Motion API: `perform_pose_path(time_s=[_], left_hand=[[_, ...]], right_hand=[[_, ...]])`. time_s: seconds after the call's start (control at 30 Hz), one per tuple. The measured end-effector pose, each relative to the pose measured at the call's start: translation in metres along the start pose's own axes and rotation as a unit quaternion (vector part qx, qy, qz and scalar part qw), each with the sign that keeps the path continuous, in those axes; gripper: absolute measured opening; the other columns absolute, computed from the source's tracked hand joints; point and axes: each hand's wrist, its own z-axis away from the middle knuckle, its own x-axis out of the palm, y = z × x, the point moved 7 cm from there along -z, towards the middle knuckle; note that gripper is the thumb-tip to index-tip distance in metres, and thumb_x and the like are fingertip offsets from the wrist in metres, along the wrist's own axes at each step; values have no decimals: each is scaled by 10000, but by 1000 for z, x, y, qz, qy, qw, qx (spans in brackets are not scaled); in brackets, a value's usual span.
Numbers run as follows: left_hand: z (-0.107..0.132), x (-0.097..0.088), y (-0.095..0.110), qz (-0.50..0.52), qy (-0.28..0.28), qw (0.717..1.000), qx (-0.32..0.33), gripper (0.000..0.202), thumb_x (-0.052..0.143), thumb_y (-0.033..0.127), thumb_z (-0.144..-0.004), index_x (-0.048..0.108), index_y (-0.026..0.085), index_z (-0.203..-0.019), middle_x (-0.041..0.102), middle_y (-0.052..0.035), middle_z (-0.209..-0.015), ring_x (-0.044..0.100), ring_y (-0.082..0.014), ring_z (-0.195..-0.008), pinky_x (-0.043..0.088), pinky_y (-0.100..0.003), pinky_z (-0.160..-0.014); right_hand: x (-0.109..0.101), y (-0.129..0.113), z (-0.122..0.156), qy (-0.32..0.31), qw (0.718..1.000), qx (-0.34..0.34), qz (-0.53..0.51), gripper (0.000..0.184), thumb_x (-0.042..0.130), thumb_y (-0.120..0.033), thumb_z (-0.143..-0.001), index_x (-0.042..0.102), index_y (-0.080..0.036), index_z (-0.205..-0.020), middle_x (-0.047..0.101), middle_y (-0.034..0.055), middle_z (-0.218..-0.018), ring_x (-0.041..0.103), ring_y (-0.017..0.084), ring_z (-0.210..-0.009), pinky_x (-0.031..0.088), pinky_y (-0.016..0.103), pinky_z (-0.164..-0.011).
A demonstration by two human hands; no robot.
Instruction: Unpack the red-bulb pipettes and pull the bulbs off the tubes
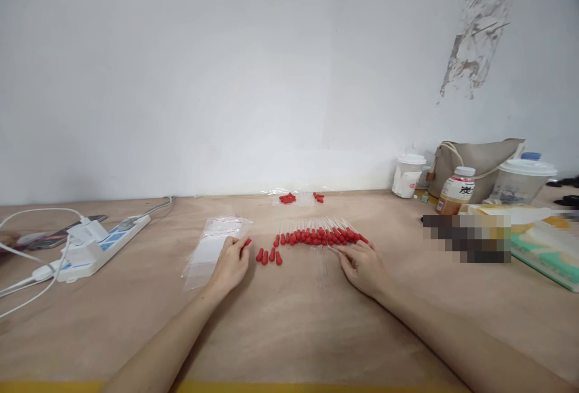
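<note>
My left hand (234, 262) pinches a red rubber bulb (246, 243) between thumb and fingers, beside a stack of clear zip bags (205, 251). Several loose red bulbs (272, 255) lie just right of it. In the middle stretches a row of droppers (316, 236), red bulbs toward me and thin pale tubes pointing at the wall. At the row's right end, my right hand (362, 263) is closed on a thin clear tube (333, 249), its tip pointing left. A few loose clear tubes (322, 269) lie just left of that hand.
Near the wall, more red pieces (287, 198) lie on clear plastic. A power strip (108, 248) with white cables sits at left. On the right stand a white cup (408, 176), a bottle (456, 191), a grey bag (479, 161), a lidded plastic cup (522, 182) and a green packet (545, 257).
</note>
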Motion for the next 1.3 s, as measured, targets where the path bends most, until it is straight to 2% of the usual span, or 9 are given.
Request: perform_pose_path(time_s=[0.17, 0.4, 0.57, 0.7, 0.77, 0.87, 0.97, 1.1, 1.3], left_hand=[[-3, 7, -27, 5, -76, 995, -72, 361, 458, 352, -763, 557, 141, -1039, 619, -46, -752, 585, -191, -696, 450, -312, -682], [-3, 24, -29, 97, -101, 986, -94, 383, 503, 459, -718, 597, 154, -929, 668, -48, -801, 618, -203, -766, 464, -306, -714], [-1, 31, -27, 114, -105, 984, -88, 409, 480, 482, -743, 581, 163, -978, 660, -48, -855, 611, -196, -803, 466, -303, -731], [7, 20, -4, 62, -49, 996, -36, 535, 559, 530, -677, 526, 181, -1082, 578, -74, -1008, 531, -232, -955, 431, -345, -797], [13, 11, 18, 23, -19, 999, 18, 483, 570, 535, -669, 549, 191, -1008, 551, -66, -968, 505, -233, -943, 415, -359, -799], [25, 10, 55, 14, -47, 993, 112, 337, 527, 507, -727, 558, 187, -830, 542, -37, -821, 508, -194, -809, 411, -338, -750], [38, 18, 80, 27, -98, 980, 171, 415, 559, 553, -683, 551, 183, -870, 558, -42, -836, 502, -204, -824, 398, -357, -777], [48, 31, 86, 31, -128, 977, 170, 633, 585, 616, -615, 522, 178, -1068, 554, -75, -913, 498, -236, -878, 410, -382, -788], [47, 39, 81, 55, -158, 975, 149, 553, 544, 532, -715, 513, 162, -1125, 543, -81, -905, 499, -219, -877, 434, -355, -770]], right_hand=[[6, -9, -3, -27, 998, 3, 52, 263, 412, -207, -820, 640, -257, -940, 664, 23, -817, 506, 169, -789, 228, 325, -763], [14, -30, -3, -92, 992, 25, 79, 272, 359, -201, -833, 600, -231, -956, 634, 37, -838, 499, 174, -836, 212, 335, -750], [22, -33, -1, -154, 984, 75, 57, 254, 337, -254, -837, 581, -184, -817, 635, 57, -838, 520, 195, -861, 227, 326, -723], [23, -31, 1, -186, 975, 124, 20, 271, 347, -317, -828, 567, -167, -779, 633, 61, -771, 543, 195, -787, 245, 313, -699], [22, -30, 1, -193, 971, 142, -13, 257, 365, -319, -814, 568, -170, -766, 632, 43, -713, 549, 185, -742, 254, 307, -692], [22, -26, 2, -205, 961, 173, -74, 225, 405, -290, -784, 597, -186, -841, 630, 8, -637, 558, 171, -691, 275, 318, -712], [25, -23, 4, -212, 945, 200, -149, 327, 485, -288, -730, 578, -180, -1024, 652, 3, -668, 573, 174, -708, 309, 337, -757], [34, -27, 8, -222, 928, 177, -241, 488, 564, -343, -676, 532, -153, -1125, 671, 34, -795, 579, 196, -788, 365, 340, -772], [33, -42, 10, -227, 934, 55, -272, 595, 674, -397, -594, 532, -206, -1139, 620, 39, -1007, 511, 222, -969, 330, 379, -885]])
